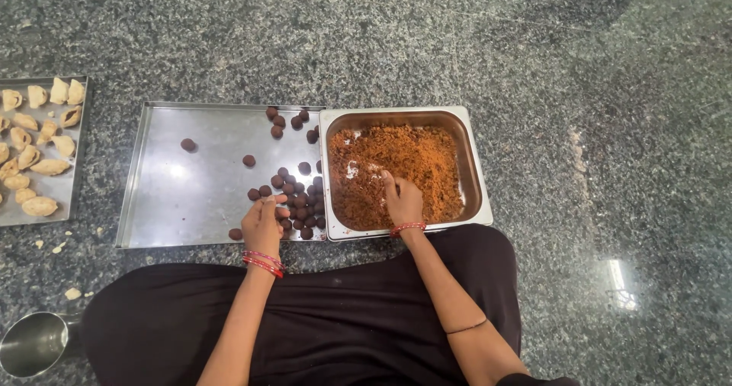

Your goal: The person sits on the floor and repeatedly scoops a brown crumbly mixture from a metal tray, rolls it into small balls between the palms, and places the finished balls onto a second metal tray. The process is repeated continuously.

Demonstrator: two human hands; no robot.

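Right hand (402,201) digs, fingers curled, into orange-brown filling (396,165) in the deep pan (476,180); left hand (263,222) pinches a dark ball (284,201) at the flat tray's (198,195) right edge.

Kitchen floor, granite (534,65), steel trays (168,203), pastries (38,165)

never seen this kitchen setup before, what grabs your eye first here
The deep steel pan of orange-brown crumbly filling at centre stands out, with the right hand dug into it. Left of it, dark brown balls cluster on a flat steel tray at the left hand. Folded pastries fill the far-left tray.
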